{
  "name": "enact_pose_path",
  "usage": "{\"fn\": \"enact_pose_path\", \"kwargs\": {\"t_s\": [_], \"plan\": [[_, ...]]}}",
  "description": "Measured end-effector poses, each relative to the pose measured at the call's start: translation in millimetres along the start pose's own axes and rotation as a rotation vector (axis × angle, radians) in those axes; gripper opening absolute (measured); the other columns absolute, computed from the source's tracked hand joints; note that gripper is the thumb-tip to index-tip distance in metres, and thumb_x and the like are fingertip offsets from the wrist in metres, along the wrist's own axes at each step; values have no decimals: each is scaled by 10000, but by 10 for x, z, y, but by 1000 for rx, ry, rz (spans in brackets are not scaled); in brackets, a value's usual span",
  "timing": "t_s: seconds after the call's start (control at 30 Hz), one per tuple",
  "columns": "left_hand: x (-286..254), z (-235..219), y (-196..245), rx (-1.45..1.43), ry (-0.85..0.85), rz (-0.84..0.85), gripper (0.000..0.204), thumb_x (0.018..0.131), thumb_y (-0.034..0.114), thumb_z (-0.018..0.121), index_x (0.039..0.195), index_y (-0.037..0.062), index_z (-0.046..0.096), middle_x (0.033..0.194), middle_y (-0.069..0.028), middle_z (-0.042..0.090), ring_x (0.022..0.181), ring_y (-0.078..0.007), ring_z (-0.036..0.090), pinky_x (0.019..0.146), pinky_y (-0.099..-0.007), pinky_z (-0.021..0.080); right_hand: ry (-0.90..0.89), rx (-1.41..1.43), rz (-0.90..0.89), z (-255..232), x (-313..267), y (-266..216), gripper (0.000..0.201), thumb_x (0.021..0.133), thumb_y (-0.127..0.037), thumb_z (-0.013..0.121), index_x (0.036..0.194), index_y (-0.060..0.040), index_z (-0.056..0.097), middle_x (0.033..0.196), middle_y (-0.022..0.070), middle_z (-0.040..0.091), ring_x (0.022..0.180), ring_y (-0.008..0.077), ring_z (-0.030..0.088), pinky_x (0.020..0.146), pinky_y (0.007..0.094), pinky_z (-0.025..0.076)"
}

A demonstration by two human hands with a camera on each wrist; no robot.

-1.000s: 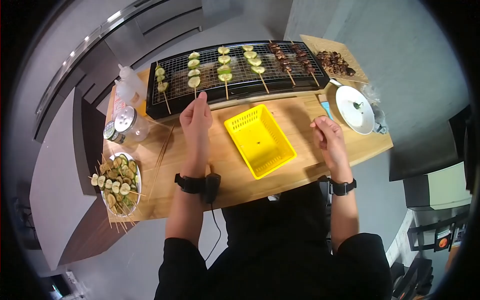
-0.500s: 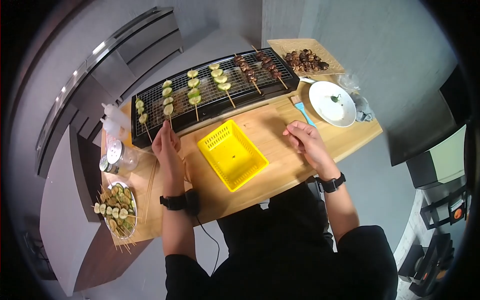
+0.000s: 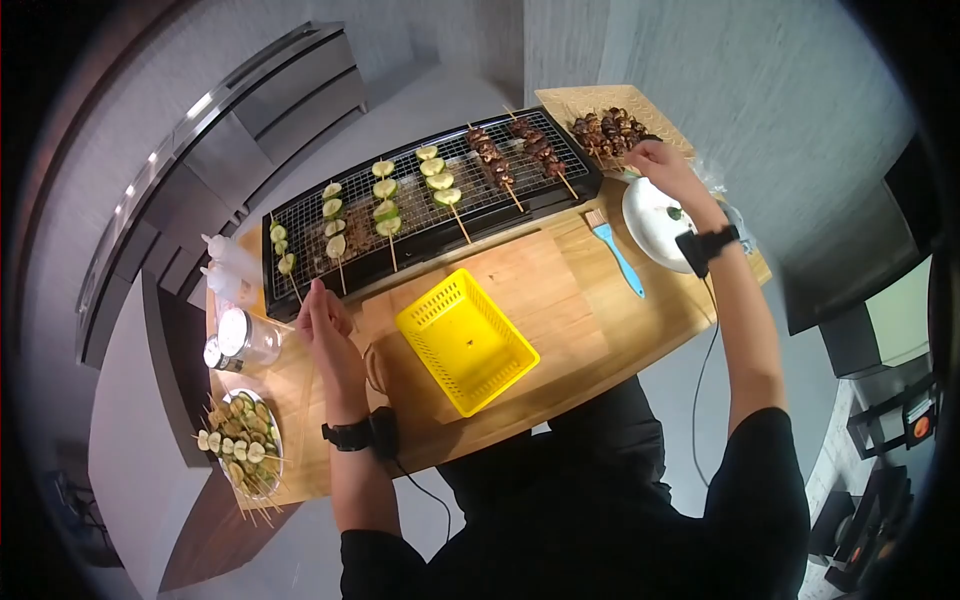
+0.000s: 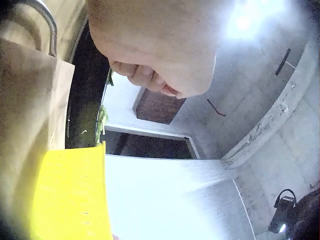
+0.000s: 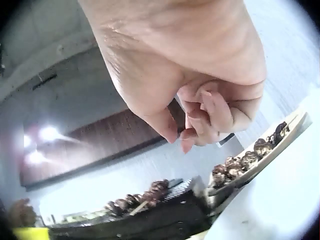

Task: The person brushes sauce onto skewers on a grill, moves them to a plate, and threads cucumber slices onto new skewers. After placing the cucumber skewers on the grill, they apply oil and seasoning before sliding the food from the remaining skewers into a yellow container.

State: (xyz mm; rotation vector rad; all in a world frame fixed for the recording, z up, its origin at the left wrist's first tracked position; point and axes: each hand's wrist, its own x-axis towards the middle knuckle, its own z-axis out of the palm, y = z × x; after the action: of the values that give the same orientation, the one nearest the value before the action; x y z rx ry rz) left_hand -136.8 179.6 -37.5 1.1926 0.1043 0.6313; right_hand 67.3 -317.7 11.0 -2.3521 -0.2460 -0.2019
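My left hand (image 3: 332, 345) hovers off the grill's near left edge with its fingers loosely curled, holding nothing. A skewer of green-rimmed slices (image 3: 335, 215) lies just beyond it on the black grill (image 3: 360, 265). My right hand (image 3: 675, 175) is over the white pan (image 3: 645, 220), partly covering it, near the tray (image 3: 560, 100) of browned meat skewers (image 3: 608, 132). Its thumb and fingers (image 5: 167, 130) bend loosely, with nothing visible between them. Two meat skewers (image 3: 490, 160) lie at the grill's right end. Between the hands stands a yellow basket (image 3: 465, 340) with a small dark speck inside.
A blue-handled brush (image 3: 618, 255) lies beside the pan. Squeeze bottles (image 3: 232, 270) and a shaker jar (image 3: 245, 340) stand at left. A plate of vegetable skewers (image 3: 240, 440) sits at the front left corner. A cutting board (image 3: 560, 310) lies under the basket.
My right hand has moved right and forward, from above the table to over the pan. My left hand has come slightly back from the grill. The view swung right earlier.
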Motion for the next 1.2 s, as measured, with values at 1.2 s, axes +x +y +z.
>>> {"fn": "enact_pose_path", "kwargs": {"t_s": [1.2], "plan": [[-38, 53, -22, 142, -39, -54, 438, 1099, 264, 564, 697, 152, 431, 617, 83, 308, 543, -25, 251, 511, -258, 166, 189, -435, -129, 191, 82, -380, 351, 1085, -312, 444, 1034, 3, 592, 902, 297, 686, 891, 515, 654, 779, 604, 499]]}}
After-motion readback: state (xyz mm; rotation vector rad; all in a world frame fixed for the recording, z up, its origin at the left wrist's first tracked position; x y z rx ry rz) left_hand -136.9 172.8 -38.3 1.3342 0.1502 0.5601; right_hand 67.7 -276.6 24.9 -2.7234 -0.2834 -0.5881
